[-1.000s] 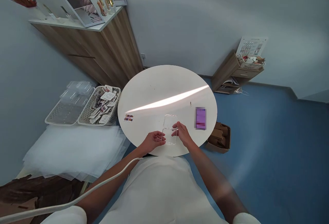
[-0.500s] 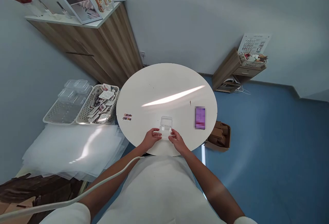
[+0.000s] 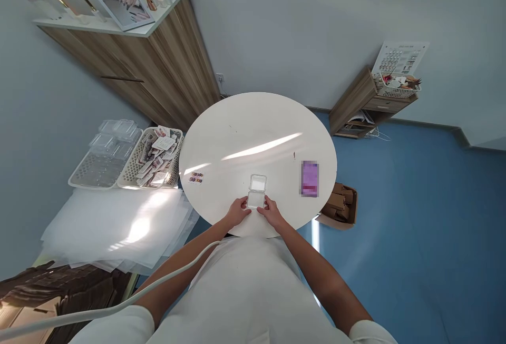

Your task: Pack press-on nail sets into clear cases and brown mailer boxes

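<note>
A small clear plastic box (image 3: 256, 199) lies on the round white table (image 3: 253, 117) near its front edge, its lid folded back away from me. My left hand (image 3: 238, 211) grips the box's left side, and my right hand (image 3: 271, 212) grips its right side, thumbs at the near edge. The box looks see-through, with no contents that I can make out. To the left on the table is a small card with several coloured dots (image 3: 196, 177). A blurred purple rectangle (image 3: 310, 178) lies on the right.
Left of the table stand a basket of cards (image 3: 158, 157), a basket with clear boxes (image 3: 98, 167) and stacked translucent sheets (image 3: 118, 223). A cardboard box (image 3: 340, 207) is on the floor at right. A white cable crosses my left arm.
The open box now lies flatter on the table, its lid folded further back. Both hands still hold its sides, and the whole view has shifted slightly.
</note>
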A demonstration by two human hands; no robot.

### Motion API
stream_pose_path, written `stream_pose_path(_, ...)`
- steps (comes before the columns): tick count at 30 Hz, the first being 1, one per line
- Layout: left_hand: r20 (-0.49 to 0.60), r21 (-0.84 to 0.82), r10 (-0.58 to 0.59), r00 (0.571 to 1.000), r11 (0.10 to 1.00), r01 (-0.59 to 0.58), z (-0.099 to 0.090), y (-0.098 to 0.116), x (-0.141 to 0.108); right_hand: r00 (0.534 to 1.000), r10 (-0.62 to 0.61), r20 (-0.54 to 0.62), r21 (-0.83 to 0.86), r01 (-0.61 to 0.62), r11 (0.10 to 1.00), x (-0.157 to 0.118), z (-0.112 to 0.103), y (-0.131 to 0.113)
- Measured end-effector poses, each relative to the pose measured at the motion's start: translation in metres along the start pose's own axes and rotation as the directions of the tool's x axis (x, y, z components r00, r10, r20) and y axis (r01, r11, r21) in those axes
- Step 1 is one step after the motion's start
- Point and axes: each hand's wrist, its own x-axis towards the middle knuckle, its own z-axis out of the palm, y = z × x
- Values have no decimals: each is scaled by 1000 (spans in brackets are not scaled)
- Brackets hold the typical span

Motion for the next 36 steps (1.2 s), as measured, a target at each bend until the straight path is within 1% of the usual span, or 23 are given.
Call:
stream_pose_path(3, 9, 28, -7, 1000, 1000, 6, 1, -1, -1, 999, 0, -34, -6, -1, 1000, -1, 0, 4)
stream_pose_path(6, -13, -31, -66, 998, 997, 65, 1, -5, -5, 997, 18, -72, 14, -17, 1000, -7, 0, 8)
stream_pose_path(9, -44, -103, -146, 988, 985, 140, 3, -11, -11, 997, 61, -47, 70, -57, 996, -15, -2, 11)
stream_pose_path(12, -18, -158, -174, 984, 973, 169, 5, -15, -13, 996, 86, -35, 122, -81, 989, -20, -2, 9)
stream_pose_path(16, -8, -225, -182, 983, 958, 175, 10, -15, -10, 996, 79, -43, 174, -71, 982, -18, -1, 3)
stream_pose_path(19, -16, -278, -186, 982, 945, 174, 12, -13, -4, 999, 37, 6, 204, -38, 978, -13, 0, -6)
stream_pose_path(22, -19, -317, -172, 985, 935, 157, 12, -8, 2, 999, 11, 35, 214, -18, 977, -6, -1, -15)
stream_pose_path(26, -49, -336, -155, 987, 933, 130, 11, 2, 6, 1000, 16, 17, 207, -19, 978, 0, -3, -22)
stream_pose_path(31, -61, -336, -130, 990, 936, 102, 10, 8, 8, 1000, 18, 25, 199, -22, 980, 5, -4, -20)
stream_pose_path(36, -55, -328, -106, 993, 941, 83, 11, 3, 9, 1000, -11, 5, 181, 10, 983, 8, -2, -13)
